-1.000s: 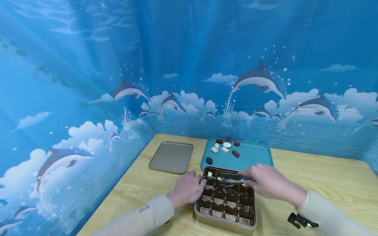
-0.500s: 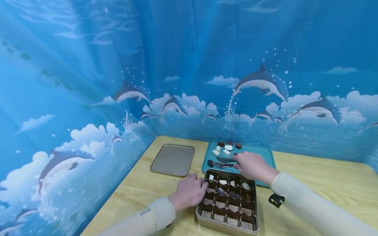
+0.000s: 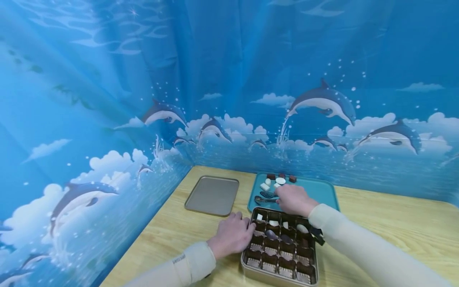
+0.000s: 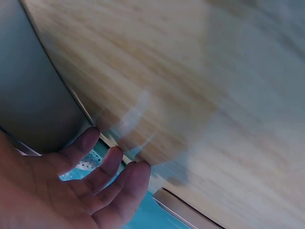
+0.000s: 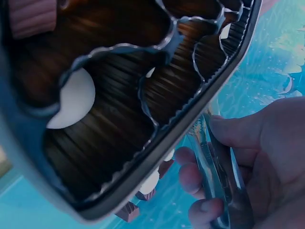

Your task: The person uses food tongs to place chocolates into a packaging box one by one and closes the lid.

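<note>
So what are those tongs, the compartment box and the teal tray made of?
Tongs: probably polished metal, given the silvery glints along their arms.
Box: its smooth, bronze-toned outside looks like satin-finished metal; the brown insert seems to be thin, glossy plastic, with ribbed walls and shiny wavy edges.
Teal tray: smooth and evenly coloured; plastic or coated metal, I can't tell which.
</note>
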{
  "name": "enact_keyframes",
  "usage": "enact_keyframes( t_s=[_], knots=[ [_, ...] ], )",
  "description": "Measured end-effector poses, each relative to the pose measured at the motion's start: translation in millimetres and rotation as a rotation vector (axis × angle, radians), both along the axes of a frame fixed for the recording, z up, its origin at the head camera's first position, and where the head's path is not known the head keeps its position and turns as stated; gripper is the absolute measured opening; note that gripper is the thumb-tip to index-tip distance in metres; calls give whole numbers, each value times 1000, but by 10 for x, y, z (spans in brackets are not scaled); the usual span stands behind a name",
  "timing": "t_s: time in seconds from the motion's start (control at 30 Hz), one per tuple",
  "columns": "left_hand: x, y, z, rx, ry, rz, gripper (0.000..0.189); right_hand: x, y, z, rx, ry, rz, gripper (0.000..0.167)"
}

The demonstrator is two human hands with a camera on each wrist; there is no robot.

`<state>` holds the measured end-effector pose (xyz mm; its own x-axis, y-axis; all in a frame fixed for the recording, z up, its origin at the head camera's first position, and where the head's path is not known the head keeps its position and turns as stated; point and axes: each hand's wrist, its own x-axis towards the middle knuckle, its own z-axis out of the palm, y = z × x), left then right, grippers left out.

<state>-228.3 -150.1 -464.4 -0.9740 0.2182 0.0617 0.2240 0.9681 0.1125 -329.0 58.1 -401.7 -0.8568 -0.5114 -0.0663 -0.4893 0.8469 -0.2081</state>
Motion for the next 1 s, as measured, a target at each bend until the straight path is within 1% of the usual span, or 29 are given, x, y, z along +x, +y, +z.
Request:
enact_keyframes(
  t_s=[0.27,0.43,0.57,0.77,0.83,0.9,1.0],
  knots=[
    [11,-5,3,3,4,-2,58,-16,-43,-39,20,14,2,19],
    [15,-2,17,1,2,-5,59,14,-22,-3,8,24,-6,12],
    [23,0,10,-10,1,-9,58,78,37,70,-22,26,-6,19],
    [25,1,-5,-14,-6,-8,58,263,156,225,-54,48,21,32],
    [20,-3,-7,-38,9,-30,57,336,197,281,-60,53,31,34],
    [15,-11,-2,-69,45,-62,53,412,235,327,-72,64,44,33],
    [18,-34,2,-190,120,-144,38,527,278,381,-90,76,73,33]
  ],
)
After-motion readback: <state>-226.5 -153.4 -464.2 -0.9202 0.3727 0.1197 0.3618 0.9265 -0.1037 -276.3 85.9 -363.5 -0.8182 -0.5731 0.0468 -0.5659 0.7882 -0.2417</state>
